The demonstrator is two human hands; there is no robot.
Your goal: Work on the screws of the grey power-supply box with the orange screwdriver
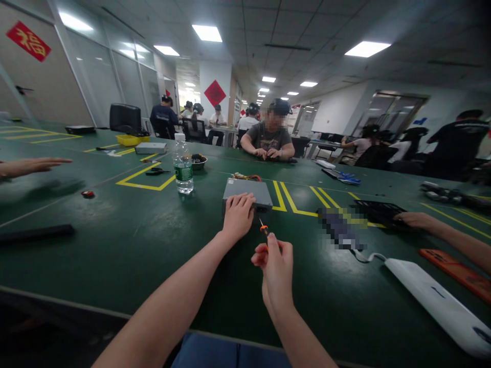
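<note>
A grey metal computer power supply [249, 190] sits on the green table in front of me, with coloured cables [247, 177] bunched behind it. My left hand [238, 214] grips its top and near side, fingers bent over the upper face. In my right hand [276, 260], closed fingers hold a screwdriver [264, 228] with an orange and black handle. Its thin shaft points up at the near right side of the power supply; I cannot tell whether the tip touches it.
A water bottle [183, 166] stands left of the power supply, near a small bowl [198, 162]. A white power strip [433, 296] and orange phone [456, 271] lie at right. Other people's hands reach in from the left [34, 166] and right [416, 221]. A person [270, 135] sits opposite.
</note>
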